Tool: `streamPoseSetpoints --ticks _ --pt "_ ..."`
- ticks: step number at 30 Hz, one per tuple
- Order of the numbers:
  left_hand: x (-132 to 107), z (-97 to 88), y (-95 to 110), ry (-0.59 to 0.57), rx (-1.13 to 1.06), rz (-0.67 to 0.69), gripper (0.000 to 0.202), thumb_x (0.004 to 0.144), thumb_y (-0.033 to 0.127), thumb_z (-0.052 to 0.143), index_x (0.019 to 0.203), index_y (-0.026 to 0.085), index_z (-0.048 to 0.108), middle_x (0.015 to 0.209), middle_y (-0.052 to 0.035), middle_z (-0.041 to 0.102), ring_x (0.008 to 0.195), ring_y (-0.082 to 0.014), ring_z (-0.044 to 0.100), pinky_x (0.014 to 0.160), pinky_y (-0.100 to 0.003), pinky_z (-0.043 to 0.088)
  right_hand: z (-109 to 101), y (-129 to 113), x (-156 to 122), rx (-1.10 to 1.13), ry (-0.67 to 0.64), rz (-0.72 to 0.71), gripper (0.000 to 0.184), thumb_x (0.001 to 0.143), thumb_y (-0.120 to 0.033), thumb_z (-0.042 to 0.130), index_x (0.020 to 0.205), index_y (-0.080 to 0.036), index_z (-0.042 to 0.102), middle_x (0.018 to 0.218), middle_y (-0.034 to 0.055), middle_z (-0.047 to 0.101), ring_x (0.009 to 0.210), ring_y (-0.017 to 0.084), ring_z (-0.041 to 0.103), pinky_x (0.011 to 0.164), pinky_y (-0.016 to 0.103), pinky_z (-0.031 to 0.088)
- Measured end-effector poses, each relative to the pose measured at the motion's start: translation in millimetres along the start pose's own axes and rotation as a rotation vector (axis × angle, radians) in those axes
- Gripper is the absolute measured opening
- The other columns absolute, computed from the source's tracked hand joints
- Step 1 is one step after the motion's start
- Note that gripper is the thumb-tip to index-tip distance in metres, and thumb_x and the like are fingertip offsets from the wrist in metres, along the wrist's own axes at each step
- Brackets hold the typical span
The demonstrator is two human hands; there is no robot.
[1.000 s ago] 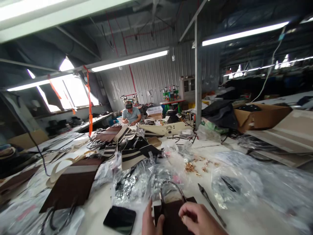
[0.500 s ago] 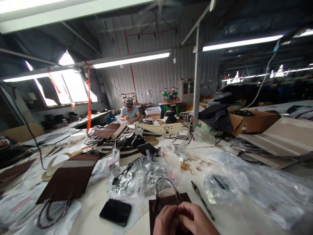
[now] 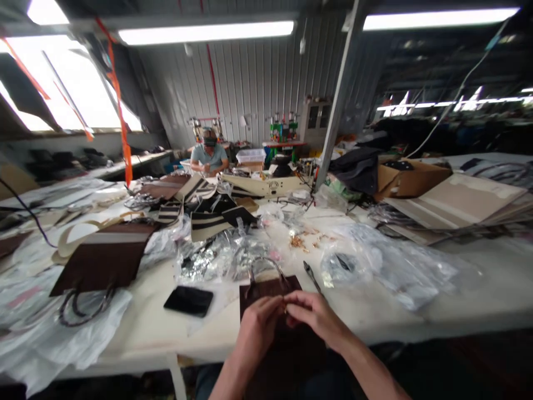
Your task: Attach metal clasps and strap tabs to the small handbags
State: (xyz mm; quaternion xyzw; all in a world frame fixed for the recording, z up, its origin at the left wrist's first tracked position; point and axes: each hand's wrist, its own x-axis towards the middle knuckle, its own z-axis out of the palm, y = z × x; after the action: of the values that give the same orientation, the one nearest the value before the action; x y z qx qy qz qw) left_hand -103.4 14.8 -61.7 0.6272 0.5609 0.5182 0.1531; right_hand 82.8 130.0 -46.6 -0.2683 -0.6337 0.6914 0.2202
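The brown bag [image 3: 295, 350] hangs over the near edge of the bench [image 3: 145, 328], its handle [image 3: 251, 276] pointing away. The right hand [image 3: 314, 311] seems to pinch a tiny gold bit [image 3: 285, 308] in its fingers. The left hand [image 3: 258, 321] curls close beside it; I can't tell if its fingers grip anything. The bag looks light and a bit stiff, so its flat sides seem good to hold. The gold bit may be slippery.
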Motion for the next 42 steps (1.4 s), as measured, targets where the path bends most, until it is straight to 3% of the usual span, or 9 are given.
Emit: streamPoseSetpoints --ticks 3,7,14,17,20,27,34,37,42 --pt "0.7 -2.8 4.3 0.006 -0.017 -0.006 0.026 0.114 0.025 0.063 0.132 0.023 0.082 0.124 -0.0119 0.084 0.112 -0.0272 0.082 0.099 -0.037 0.066 -2.8 -9.7 -6.8 -0.095 0.000 -0.027 0.047 0.096 -0.048 0.084 0.130 -0.017 0.084 0.099 0.0087 0.086 0.091 0.026 0.082 0.090 0.038 0.066" --pt "-1.8 2.0 5.3 0.027 -0.034 -0.051 0.022 0.114 0.027 0.066 0.127 0.023 0.083 0.123 -0.0107 0.085 0.108 -0.0263 0.083 0.095 -0.037 0.067 -2.8 -10.3 -15.0 -0.207 0.088 -0.095 0.040 0.099 -0.048 0.083 0.125 -0.018 0.087 0.095 0.0075 0.086 0.084 0.025 0.083 0.082 0.035 0.069" --pt "-3.5 -0.2 21.5 -0.008 -0.127 -0.165 0.016 0.112 0.030 0.071 0.118 0.022 0.082 0.111 -0.0074 0.085 0.097 -0.0228 0.079 0.088 -0.031 0.060 -6.6 -20.5 -29.9 -0.524 0.066 -0.391 0.025 0.114 -0.033 0.066 0.127 -0.021 0.084 0.097 0.0052 0.084 0.084 0.019 0.081 0.083 0.029 0.066" --pt "-3.5 -0.3 27.0 -0.014 -0.163 -0.205 0.016 0.112 0.033 0.071 0.115 0.021 0.082 0.107 -0.0065 0.083 0.094 -0.0214 0.076 0.087 -0.030 0.058 -9.9 -22.2 -31.2 -0.687 0.059 -0.561 0.026 0.116 -0.024 0.059 0.129 -0.022 0.082 0.107 0.0072 0.084 0.093 0.020 0.081 0.088 0.031 0.065" --pt "-4.9 1.2 31.5 -0.026 -0.183 -0.213 0.016 0.112 0.032 0.070 0.111 0.021 0.081 0.104 -0.0059 0.081 0.091 -0.0207 0.074 0.088 -0.029 0.056 -11.6 -22.1 -31.2 -0.811 0.026 -0.639 0.031 0.115 -0.016 0.053 0.131 -0.023 0.078 0.118 0.0098 0.083 0.104 0.023 0.080 0.093 0.035 0.064" --pt "-9.7 6.2 41.8 0.005 -0.221 -0.225 0.017 0.112 0.028 0.066 0.101 0.020 0.077 0.093 -0.0035 0.074 0.084 -0.0188 0.066 0.081 -0.028 0.050 -1.6 -21.1 -32.1 -0.885 0.074 -0.620 0.021 0.113 -0.017 0.051 0.110 -0.021 0.071 0.098 0.0071 0.076 0.089 0.021 0.073 0.082 0.032 0.058" --pt "-16.0 16.5 46.0 0.063 -0.214 -0.253 0.018 0.110 0.025 0.066 0.096 0.021 0.077 0.093 -0.0038 0.075 0.086 -0.0193 0.068 0.084 -0.028 0.053 12.6 -25.0 -35.8 -0.649 0.177 -0.342 0.021 0.113 -0.027 0.060 0.100 -0.020 0.075 0.078 0.0030 0.075 0.069 0.017 0.071 0.066 0.026 0.055" --pt "-17.5 17.8 43.7 0.122 -0.279 -0.320 0.016 0.108 0.032 0.070 0.100 0.021 0.079 0.097 -0.0047 0.079 0.088 -0.0204 0.071 0.084 -0.028 0.056 13.7 -23.8 -38.4 -0.545 0.185 -0.314 0.021 0.115 -0.032 0.063 0.106 -0.020 0.078 0.090 0.0050 0.080 0.076 0.018 0.077 0.070 0.026 0.060" --pt "-15.6 9.7 40.8 0.109 -0.535 -0.442 0.025 0.103 0.044 0.081 0.101 0.019 0.082 0.098 -0.0043 0.081 0.091 -0.0215 0.074 0.086 -0.028 0.060 13.6 -19.4 -44.8 -0.539 0.214 -0.480 0.012 0.112 -0.032 0.072 0.115 -0.024 0.080 0.112 0.0086 0.082 0.102 0.023 0.080 0.091 0.033 0.066"
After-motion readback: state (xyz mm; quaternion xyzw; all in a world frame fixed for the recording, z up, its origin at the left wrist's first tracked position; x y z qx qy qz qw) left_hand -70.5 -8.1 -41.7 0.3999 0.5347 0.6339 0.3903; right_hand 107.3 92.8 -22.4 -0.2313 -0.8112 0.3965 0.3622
